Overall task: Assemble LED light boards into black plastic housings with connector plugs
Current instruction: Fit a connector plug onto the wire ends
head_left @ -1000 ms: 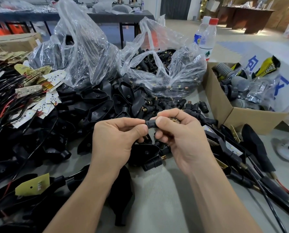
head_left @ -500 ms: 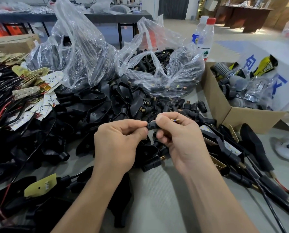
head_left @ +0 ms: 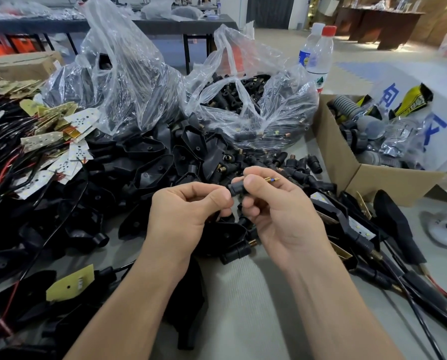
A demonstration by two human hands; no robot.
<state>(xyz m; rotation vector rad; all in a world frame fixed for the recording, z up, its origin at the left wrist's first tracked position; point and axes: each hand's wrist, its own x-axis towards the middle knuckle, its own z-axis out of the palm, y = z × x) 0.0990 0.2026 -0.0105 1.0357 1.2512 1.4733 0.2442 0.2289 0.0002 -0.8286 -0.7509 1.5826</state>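
Evidently the person is working on the plug step: the left hand (head_left: 188, 214) and right hand (head_left: 279, 214) are each pinching one black connector plug (head_left: 235, 187) between thumb and forefinger, holding it just above the heap of black housings (head_left: 149, 162). A brass tip (head_left: 271, 179) with a blue band is poking out past the right thumb. Whether a wire is running through the plug cannot be told. Next, by judgement, the plug is going into a housing's socket, calling for square alignment before pushing. LED boards (head_left: 79, 120) are lying well apart, leftward.
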